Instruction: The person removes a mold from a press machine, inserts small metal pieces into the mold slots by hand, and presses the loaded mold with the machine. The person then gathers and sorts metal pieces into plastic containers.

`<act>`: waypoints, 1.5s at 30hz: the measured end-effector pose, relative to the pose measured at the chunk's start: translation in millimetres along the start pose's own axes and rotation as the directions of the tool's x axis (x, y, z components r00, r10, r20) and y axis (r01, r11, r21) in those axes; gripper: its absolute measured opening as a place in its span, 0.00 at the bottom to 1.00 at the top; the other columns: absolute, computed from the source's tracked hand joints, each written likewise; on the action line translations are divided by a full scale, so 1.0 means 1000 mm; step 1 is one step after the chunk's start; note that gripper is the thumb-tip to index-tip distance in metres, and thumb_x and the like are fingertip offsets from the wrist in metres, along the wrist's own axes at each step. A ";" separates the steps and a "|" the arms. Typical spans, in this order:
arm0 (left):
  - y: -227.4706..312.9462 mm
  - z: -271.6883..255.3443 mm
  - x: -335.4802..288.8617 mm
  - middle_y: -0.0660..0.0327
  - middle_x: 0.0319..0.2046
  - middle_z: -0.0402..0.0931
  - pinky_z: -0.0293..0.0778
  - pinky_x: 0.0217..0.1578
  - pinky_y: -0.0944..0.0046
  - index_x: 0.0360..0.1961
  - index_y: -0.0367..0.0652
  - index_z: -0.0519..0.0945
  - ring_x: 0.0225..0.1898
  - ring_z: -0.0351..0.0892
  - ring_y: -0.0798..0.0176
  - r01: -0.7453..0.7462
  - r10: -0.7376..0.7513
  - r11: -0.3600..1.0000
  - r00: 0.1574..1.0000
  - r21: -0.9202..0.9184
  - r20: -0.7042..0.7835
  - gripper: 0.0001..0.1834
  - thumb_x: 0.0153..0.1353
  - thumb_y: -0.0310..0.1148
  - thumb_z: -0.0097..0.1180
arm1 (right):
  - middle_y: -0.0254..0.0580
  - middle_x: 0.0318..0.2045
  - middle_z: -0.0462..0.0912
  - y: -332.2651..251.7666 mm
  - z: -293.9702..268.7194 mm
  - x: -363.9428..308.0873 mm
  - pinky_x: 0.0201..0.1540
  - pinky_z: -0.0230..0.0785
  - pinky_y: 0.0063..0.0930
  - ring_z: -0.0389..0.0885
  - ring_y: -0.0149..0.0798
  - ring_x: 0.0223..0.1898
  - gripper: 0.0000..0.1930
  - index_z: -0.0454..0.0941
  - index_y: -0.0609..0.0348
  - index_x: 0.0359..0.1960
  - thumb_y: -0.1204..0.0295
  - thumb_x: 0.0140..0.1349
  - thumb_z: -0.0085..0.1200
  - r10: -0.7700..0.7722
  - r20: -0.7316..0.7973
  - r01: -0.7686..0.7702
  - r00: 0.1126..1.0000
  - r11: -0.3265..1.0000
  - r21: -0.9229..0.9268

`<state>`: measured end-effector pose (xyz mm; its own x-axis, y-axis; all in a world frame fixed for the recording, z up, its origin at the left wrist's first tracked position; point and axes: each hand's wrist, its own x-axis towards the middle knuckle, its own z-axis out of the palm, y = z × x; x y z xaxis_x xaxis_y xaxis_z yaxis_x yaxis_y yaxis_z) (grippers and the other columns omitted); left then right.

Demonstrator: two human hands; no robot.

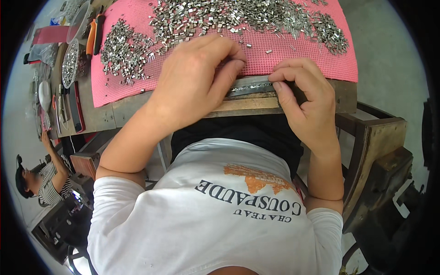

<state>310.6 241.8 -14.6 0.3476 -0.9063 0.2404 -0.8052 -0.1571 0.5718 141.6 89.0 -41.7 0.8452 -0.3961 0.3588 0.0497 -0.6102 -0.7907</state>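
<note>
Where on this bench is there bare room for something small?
On the pink mat: the near right corner, bordered by the right hand and metal pieces; also between that hand and the left hand, beyond the metal strip. Crowded: the mat's heaped far side, and the left end's tubs and tools.

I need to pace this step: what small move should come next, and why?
Perhaps bring the left hand's fingertips to the slim metal strip: they appear above the pink mesh mat beyond it, while the right hand is at the strip's right end.
</note>
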 end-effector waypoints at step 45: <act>-0.012 -0.005 0.029 0.60 0.37 0.86 0.80 0.39 0.64 0.42 0.45 0.90 0.37 0.87 0.59 -0.063 0.064 0.975 0.998 0.213 0.001 0.12 0.55 0.25 0.71 | 0.42 0.35 0.86 0.037 -0.040 0.002 0.41 0.75 0.30 0.83 0.42 0.36 0.10 0.86 0.59 0.43 0.81 0.59 0.64 -0.113 -0.205 0.053 0.972 0.959 -0.277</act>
<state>332.9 219.2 -10.5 0.2951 -0.9148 0.2758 -0.9092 -0.1802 0.3754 123.9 37.6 -50.4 0.7067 -0.4568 0.5403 -0.0544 -0.7965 -0.6022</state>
